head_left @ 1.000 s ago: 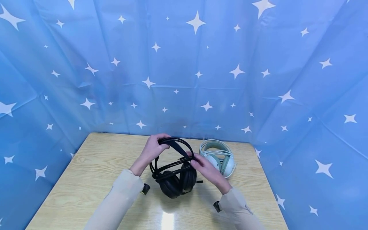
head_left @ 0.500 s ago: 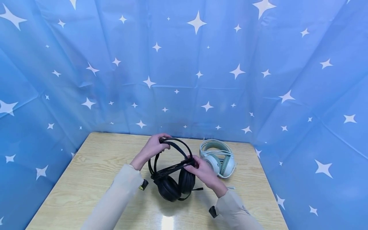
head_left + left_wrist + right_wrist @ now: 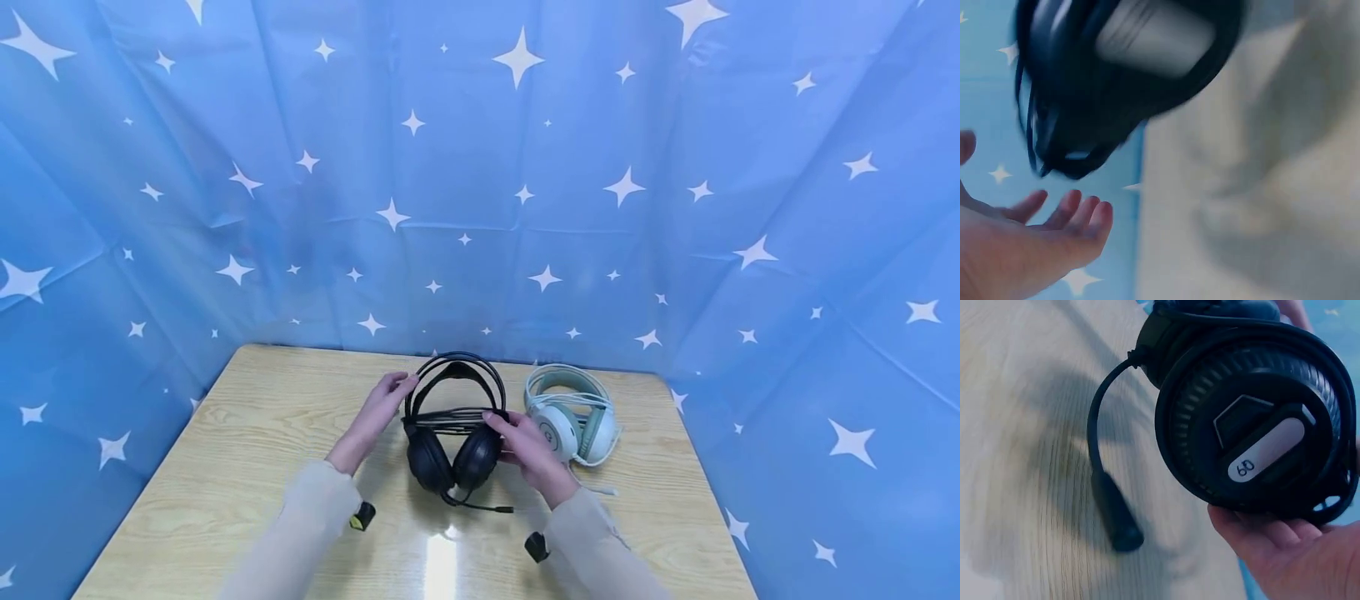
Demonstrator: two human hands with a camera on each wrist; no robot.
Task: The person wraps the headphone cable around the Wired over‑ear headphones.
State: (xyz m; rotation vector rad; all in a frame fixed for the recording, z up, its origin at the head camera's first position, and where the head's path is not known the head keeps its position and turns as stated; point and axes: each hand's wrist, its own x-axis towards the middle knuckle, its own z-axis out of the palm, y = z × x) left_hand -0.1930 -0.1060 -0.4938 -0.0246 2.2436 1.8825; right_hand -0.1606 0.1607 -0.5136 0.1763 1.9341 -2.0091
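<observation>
A black headset (image 3: pixel 476 460) with a bundled cable (image 3: pixel 450 422) across its band stands upright over the table, earcups downward. My right hand (image 3: pixel 527 450) grips its right side where the band meets the earcup. In the right wrist view, fingers (image 3: pixel 1260 540) curl under the round earcup (image 3: pixel 1260 431), which bears a pale label, and the microphone boom (image 3: pixel 1113 506) hangs beside it. My left hand (image 3: pixel 378 414) is at the headband's left side. The left wrist view shows that hand (image 3: pixel 1035 244) with fingers spread, apart from the blurred headset (image 3: pixel 1085 94).
A white and green headset (image 3: pixel 592 433), its pale cable wound round it, lies at the back right of the wooden table (image 3: pixel 247 467), close to my right hand. A blue curtain (image 3: pixel 480 167) with white stars surrounds the table's back and sides.
My left hand has let go of the headband's top and moved down and left. The black headset has turned to face front more squarely, its microphone now lower.
</observation>
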